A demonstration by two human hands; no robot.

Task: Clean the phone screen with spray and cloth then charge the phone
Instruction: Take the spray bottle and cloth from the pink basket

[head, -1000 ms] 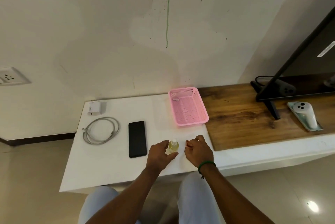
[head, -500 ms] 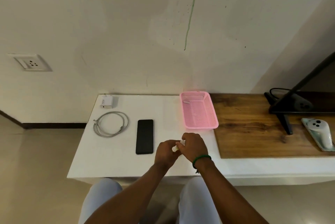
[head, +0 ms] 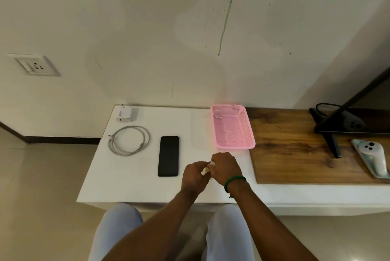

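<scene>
**Small bottle, two hands, and a phone close by**

White table (head: 135, 184) first: it sits against a pale wall, and a wooden board (head: 295, 155) lies on its right side. On the white part you have the phone (head: 168, 156) lying flat with its dark screen up. Left of it is the coiled cable (head: 129, 140), and behind that the white charger block (head: 125, 114). A pink basket (head: 232, 128) stands behind your hands. The wall socket (head: 34, 66) is far off to the left.

Your left hand (head: 193, 178) is wrapped around the little spray bottle (head: 205, 171). Only a small bit of the bottle peeks out. Your right hand (head: 224, 166) is pinched on the white top of it. It looks like you are working on the cap.

What could go wrong? The bottle is tiny, so it could slip when you twist or pull. Then it may tip and spill on the table. If the top points the wrong way, the spray could hit your fingers and miss the screen. Too much spray could run to the phone's edges.

The phone is just to the left of your left hand, not touching it. I can't see any cloth, so look for it before you spray.
</scene>
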